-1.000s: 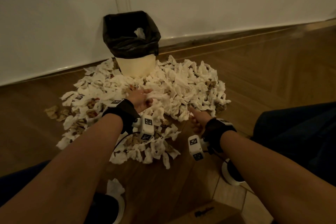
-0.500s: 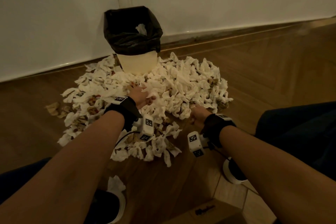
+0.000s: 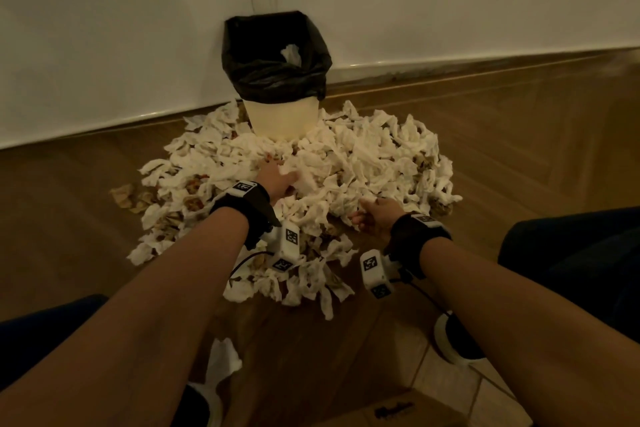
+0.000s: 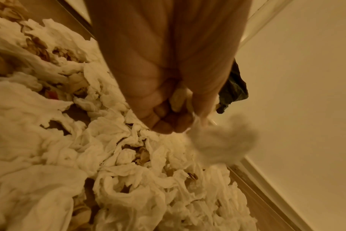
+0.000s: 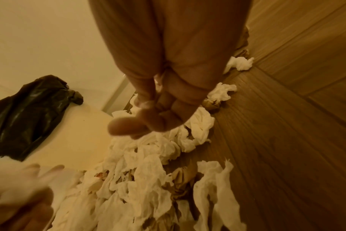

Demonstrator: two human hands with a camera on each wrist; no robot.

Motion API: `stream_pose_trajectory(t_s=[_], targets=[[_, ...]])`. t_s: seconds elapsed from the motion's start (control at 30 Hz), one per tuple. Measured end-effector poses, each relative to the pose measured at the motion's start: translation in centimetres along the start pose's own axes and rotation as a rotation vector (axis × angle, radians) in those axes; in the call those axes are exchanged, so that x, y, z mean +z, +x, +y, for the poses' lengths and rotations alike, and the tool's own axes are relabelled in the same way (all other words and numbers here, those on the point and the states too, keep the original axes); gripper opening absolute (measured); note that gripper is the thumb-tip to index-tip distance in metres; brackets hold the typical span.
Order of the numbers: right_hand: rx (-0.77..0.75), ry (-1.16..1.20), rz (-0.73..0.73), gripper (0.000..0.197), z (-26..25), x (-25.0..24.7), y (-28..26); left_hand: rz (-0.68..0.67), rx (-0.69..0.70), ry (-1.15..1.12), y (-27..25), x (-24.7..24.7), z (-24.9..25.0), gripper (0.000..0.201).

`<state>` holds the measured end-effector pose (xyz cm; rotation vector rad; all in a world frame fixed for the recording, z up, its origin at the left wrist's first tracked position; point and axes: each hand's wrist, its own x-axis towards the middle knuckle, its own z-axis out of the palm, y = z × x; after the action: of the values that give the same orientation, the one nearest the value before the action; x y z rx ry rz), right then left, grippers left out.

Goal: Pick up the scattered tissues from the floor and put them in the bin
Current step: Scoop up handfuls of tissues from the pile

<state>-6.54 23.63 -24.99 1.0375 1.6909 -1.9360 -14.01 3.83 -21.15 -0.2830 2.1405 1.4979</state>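
**Two fistfuls, a heap to go**

My left hand [image 3: 277, 178], centre-left of the head view, has its grip curled round a tissue wad [image 4: 221, 143]. Lower right, my right hand [image 3: 375, 215] is fisted, a white scrap pinched inside. The tissues [image 3: 363, 163] heap mid-frame on the floor: light, soft and crumpled, so I'd bunch them from above. The bin [image 3: 280, 114], upper centre behind the pile, shows one tissue inside its black liner [image 3: 249, 55].

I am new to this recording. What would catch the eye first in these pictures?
A big heap of crumpled white tissues spreads over the wooden floor around a bin lined with a black bag, against the wall. The left hand grips a tissue over the heap's middle.
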Motion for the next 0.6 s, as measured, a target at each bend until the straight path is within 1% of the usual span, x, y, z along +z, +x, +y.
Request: stream_pose_trajectory(t_s=[0.07, 0.13, 0.2, 0.27, 0.3, 0.37, 0.4, 0.43, 0.5, 0.53, 0.6], targets=[[-0.006, 0.021, -0.018, 0.039, -0.3, 0.3, -0.3, -0.023, -0.016, -0.080, -0.4, 0.0, 0.2, 0.046], [0.005, 0.064, -0.025, 0.047, -0.6, 0.6, -0.6, -0.101, -0.075, -0.250, -1.0, -0.1, 0.2, 0.038], [0.004, 0.091, -0.025, 0.056, -0.7, 0.8, -0.6, -0.121, -0.103, -0.306, -1.7, -0.5, 0.3, 0.033], [-0.016, 0.038, -0.013, 0.062, -0.7, 0.9, -0.3, -0.047, -0.096, -0.262, -1.9, -1.0, 0.3, 0.027], [-0.036, -0.020, 0.007, 0.063, -0.7, 0.9, -0.1, -0.006, -0.081, -0.233, -1.7, -1.3, 0.4, 0.033], [-0.081, -0.127, 0.038, 0.060, -1.0, 0.8, 0.3, 0.047, -0.057, -0.181, -1.2, -1.8, 0.6, 0.056], [-0.097, -0.148, 0.038, 0.058, -1.3, 0.8, 0.4, 0.068, -0.073, -0.177, -0.8, -2.0, 0.6, 0.060], [-0.115, -0.155, 0.030, 0.055, -1.9, 0.9, 0.3, 0.092, -0.106, -0.197, -0.7, -2.3, 0.9, 0.059], [-0.157, -0.191, 0.009, 0.058, -3.7, 1.3, 0.2, 0.112, -0.125, -0.214, -0.2, -2.8, 1.6, 0.051], [-0.186, -0.218, 0.000, 0.061, -5.0, 1.6, 0.2, 0.103, -0.106, -0.162, 0.3, -3.2, 2.2, 0.049], [-0.258, -0.259, -0.002, 0.065, -8.2, 2.4, 0.4, 0.111, -0.047, 0.012, 1.1, -4.1, 3.9, 0.045]])
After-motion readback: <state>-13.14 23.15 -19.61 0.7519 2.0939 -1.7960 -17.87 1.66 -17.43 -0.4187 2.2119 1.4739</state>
